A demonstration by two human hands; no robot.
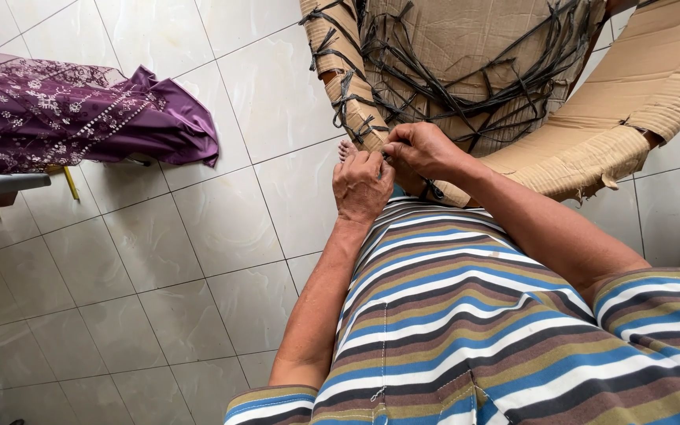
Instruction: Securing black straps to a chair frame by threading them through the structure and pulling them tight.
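Two hands meet near the middle of the scene: the left hand (362,186) and, just right of it, the right hand (424,149). One cardboard piece (639,102) lies far and to the right, curved and torn at its edge. Many dark straps (466,86) cross it, tangled, too many to count. One purple cloth (64,114) with pale embroidery lies far left. One striped shirt (466,315) fills the near right. One tiled floor (159,260) runs beneath everything.
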